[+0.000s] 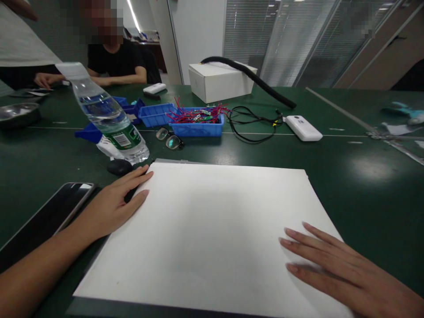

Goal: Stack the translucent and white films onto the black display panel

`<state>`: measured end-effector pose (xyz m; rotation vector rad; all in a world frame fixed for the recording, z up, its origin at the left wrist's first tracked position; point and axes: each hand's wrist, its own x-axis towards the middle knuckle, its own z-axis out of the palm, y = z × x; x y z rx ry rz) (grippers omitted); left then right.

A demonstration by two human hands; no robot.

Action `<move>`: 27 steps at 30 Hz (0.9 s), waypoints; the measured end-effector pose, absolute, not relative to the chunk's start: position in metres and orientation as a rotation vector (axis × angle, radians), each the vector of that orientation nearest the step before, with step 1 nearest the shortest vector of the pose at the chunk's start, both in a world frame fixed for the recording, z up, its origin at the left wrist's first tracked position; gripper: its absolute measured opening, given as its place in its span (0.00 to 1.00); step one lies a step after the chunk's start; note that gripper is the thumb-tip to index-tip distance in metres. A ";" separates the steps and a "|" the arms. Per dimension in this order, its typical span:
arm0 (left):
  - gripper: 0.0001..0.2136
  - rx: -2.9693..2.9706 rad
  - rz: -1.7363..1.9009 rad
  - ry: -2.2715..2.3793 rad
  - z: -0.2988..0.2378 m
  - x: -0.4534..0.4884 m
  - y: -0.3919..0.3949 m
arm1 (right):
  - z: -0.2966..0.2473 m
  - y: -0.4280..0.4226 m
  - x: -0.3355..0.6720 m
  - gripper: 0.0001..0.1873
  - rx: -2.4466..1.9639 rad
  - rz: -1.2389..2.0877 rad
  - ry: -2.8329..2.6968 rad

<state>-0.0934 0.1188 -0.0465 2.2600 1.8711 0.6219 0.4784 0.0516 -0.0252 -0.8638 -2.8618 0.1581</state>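
Observation:
A large blank white sheet (212,238) lies flat in front of me on the green table. My left hand (115,201) rests at the sheet's upper left edge, its fingers stretched out and the thumb apart. Over the right side of the sheet, my right hand (334,265) lies with fingers spread and holds nothing. Just beyond my left fingertips sits a small black rounded object (119,167). A dark-screened phone (46,221) lies left of my left forearm.
A water bottle (106,115) leans at the left beside eyeglasses (170,138). Behind are a blue bin (198,129) of red wires, a black cable (247,140), a white power bank (303,128) and a white box (218,86). A person in black (115,62) sits across the table.

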 end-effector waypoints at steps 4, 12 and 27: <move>0.36 2.253 0.629 1.855 -0.048 -0.095 0.119 | -0.028 0.051 0.477 0.46 -0.849 0.157 -2.842; 0.34 2.259 0.703 1.889 -0.041 -0.089 0.115 | -0.029 0.051 0.477 0.48 -0.794 0.074 -2.861; 0.34 2.196 0.654 1.924 -0.043 -0.090 0.119 | -0.016 0.045 0.478 0.48 -0.857 0.146 -2.903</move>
